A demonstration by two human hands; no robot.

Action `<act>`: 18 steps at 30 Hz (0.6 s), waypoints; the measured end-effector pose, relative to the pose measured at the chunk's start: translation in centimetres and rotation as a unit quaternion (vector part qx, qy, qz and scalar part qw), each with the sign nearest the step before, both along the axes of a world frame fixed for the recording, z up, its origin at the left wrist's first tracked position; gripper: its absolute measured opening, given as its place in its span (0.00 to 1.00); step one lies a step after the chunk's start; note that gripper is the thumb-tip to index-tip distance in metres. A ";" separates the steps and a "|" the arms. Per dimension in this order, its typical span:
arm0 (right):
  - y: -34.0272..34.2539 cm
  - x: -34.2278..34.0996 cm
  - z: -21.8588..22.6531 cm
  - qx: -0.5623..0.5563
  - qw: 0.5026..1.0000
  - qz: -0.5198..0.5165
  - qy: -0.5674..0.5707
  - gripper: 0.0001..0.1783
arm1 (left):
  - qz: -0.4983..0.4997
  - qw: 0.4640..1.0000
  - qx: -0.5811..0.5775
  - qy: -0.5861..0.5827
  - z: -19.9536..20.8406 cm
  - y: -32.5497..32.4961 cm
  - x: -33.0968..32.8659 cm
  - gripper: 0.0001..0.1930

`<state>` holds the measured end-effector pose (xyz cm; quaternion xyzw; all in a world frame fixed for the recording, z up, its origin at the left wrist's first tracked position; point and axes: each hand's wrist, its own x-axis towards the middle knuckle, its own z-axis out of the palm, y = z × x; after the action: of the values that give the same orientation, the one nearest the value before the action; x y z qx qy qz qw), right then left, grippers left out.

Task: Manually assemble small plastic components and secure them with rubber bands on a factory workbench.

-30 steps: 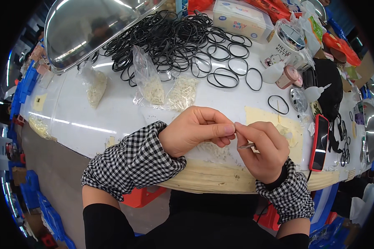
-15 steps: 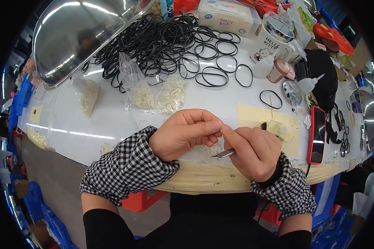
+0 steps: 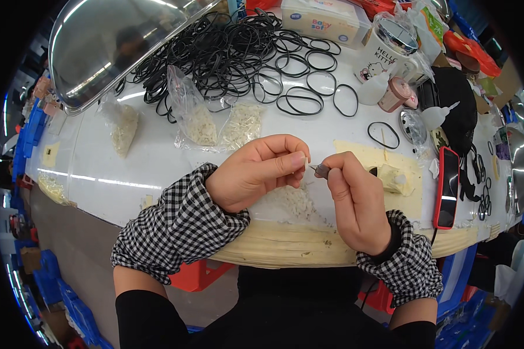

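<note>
My left hand pinches a tiny whitish piece between thumb and fingertips. Facing it, my right hand grips a small grey metal tool with a thin pointed tip. That tip is at or very close to the whitish piece; the picture is too small to show whether they touch. Most of the tool is hidden in my right fist, so its kind is unclear. Under both hands, a loose heap of small whitish pieces lies near the table's front edge.
Clear bags of whitish pieces lie beyond my left hand. Black rubber rings heap up behind them, beside a shiny metal cover. To the right are yellow paper, a red-cased phone and a white mug.
My right hand has turned and swung the tool's tip up from below to the left fingertips. Its fingers have left the left hand's pinch. The left hand has risen slightly.
</note>
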<state>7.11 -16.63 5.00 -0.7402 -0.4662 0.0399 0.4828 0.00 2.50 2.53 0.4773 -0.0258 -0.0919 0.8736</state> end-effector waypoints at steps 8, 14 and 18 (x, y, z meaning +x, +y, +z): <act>0.2 0.5 -0.9 -0.023 0.978 -0.032 -0.204 0.16 | -0.046 0.999 -0.004 -0.008 -0.4 0.0 -0.1 0.06; 0.3 0.9 -1.1 -0.023 0.963 -0.057 -0.263 0.19 | -0.051 0.998 -0.026 -0.018 -0.6 -0.4 0.0 0.05; 0.3 0.8 -1.2 -0.028 0.963 -0.057 -0.264 0.19 | -0.051 0.998 -0.026 -0.016 -0.6 -0.4 -0.1 0.04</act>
<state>7.93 -16.33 3.83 -0.7630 -0.5330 -0.1710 0.3233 -0.06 2.11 1.95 0.4542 -0.0667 -0.1280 0.8791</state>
